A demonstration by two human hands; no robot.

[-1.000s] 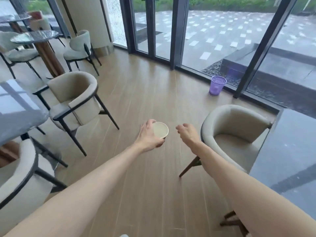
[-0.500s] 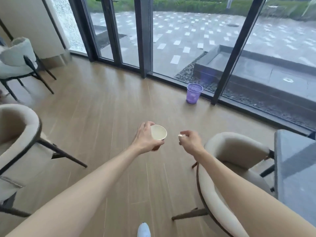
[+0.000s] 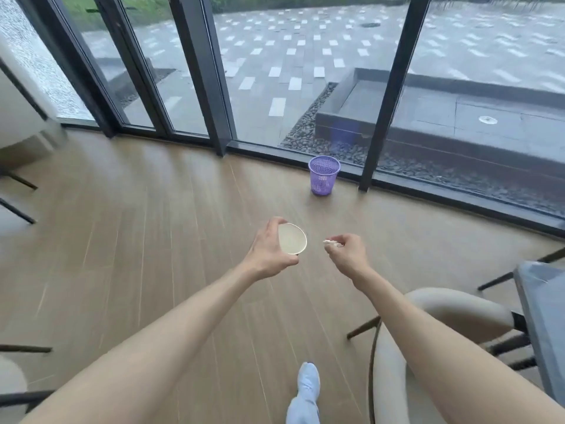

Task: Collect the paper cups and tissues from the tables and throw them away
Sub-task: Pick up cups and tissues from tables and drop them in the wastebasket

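My left hand [image 3: 269, 249] grips a paper cup [image 3: 292, 239] from the side, its pale open mouth facing up towards me. My right hand [image 3: 348, 255] is closed around a small crumpled white tissue [image 3: 331, 242], of which only a bit pokes out past the fingers. Both hands are held out in front of me above the wooden floor. A purple mesh waste basket [image 3: 324, 175] stands on the floor ahead, against the glass wall, a good way beyond both hands.
A beige armchair [image 3: 428, 332] sits under my right arm, beside a dark table [image 3: 544, 325] at the right edge. More chair parts show at the left edge [image 3: 12, 377]. Black window posts [image 3: 388, 102] line the glass wall. My shoe [image 3: 307, 384] steps on bare floor.
The view has advanced and swung right: the purple basket is nearer and more central, and the left chairs have slid out of sight. Both hands keep their hold on the cup and tissue.
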